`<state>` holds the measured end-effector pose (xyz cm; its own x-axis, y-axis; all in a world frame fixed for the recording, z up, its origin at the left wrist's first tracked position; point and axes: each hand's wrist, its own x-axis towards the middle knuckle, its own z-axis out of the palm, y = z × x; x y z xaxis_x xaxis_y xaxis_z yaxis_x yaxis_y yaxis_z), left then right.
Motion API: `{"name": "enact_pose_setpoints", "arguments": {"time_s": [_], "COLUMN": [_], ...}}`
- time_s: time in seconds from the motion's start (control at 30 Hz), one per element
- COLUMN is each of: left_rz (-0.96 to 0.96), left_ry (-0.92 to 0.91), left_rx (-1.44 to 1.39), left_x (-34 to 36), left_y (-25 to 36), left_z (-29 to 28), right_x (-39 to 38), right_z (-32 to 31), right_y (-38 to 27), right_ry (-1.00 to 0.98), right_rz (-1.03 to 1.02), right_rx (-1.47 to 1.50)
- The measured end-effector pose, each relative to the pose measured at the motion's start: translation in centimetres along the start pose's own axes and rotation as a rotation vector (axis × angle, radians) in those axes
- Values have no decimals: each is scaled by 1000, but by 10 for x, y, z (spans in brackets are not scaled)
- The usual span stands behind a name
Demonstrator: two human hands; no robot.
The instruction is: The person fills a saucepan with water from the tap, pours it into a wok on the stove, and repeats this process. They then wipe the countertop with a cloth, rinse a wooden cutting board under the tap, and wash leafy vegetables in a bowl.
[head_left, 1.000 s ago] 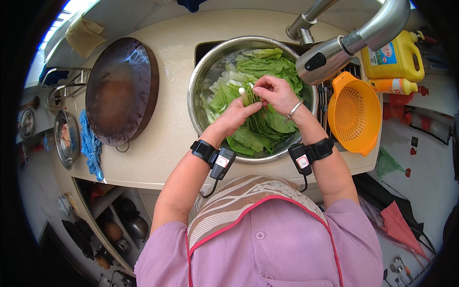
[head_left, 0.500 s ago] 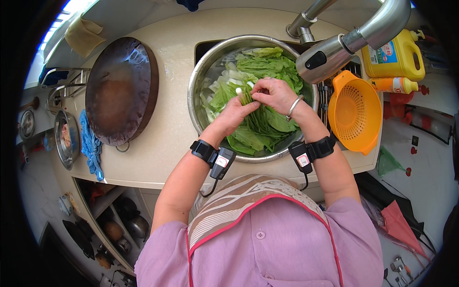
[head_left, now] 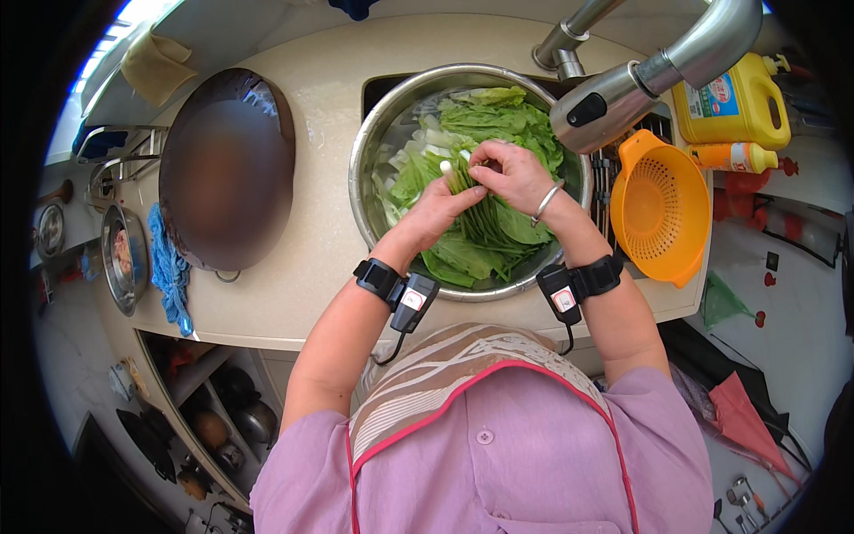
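Note:
A bunch of spring onions point(head_left: 487, 228) is gripped in my left hand point(head_left: 433, 214), their white ends poking up past the thumb and the green stalks trailing toward me. My right hand point(head_left: 518, 178) pinches at the white ends close by, its fingertips almost meeting the left thumb. Both hands are over a large steel basin point(head_left: 359, 169) of water. Green leafy vegetables point(head_left: 507, 120) fill much of it, with pale stems point(head_left: 425, 141) floating toward the left side. What exactly the right fingertips grip is partly hidden.
A steel faucet point(head_left: 605, 111) overhangs the basin's right rim. To the right are an orange colander point(head_left: 660, 209) and yellow bottles point(head_left: 734, 102). On the left lie a round dark chopping board point(head_left: 227, 169), a blue cloth point(head_left: 169, 271) and a steel bowl with meat point(head_left: 123, 254).
Both hands hold nearly the same place. The right fingers have shifted slightly at the white ends, and the spring onion stalks below are fanned a little differently.

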<state>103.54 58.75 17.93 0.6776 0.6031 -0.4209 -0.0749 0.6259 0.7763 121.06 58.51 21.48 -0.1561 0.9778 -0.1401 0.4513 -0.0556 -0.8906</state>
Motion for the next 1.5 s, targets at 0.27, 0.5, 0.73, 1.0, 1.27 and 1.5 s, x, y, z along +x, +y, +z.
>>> {"name": "enact_pose_setpoints", "arguments": {"time_s": [0.27,0.5,0.73,1.0,1.27,1.5], "left_rz": [-15,-147,-70,-97,-84,-136], "left_ry": [-17,96,9,18,-17,-75], "left_rx": [93,-80,25,87,65,330], "left_x": [1,-6,-3,-7,-10,-11], "left_y": [0,4,2,4,5,20], "left_z": [0,1,-1,0,0,2], "right_x": [1,-1,-1,0,-1,1], "right_z": [-1,0,-3,0,-3,0], "right_y": [2,11,8,7,6,-1], "right_ry": [-70,-81,-79,-84,-74,-56], "right_rz": [23,144,123,78,128,94], "right_rx": [-50,292,226,166,311,270]}}
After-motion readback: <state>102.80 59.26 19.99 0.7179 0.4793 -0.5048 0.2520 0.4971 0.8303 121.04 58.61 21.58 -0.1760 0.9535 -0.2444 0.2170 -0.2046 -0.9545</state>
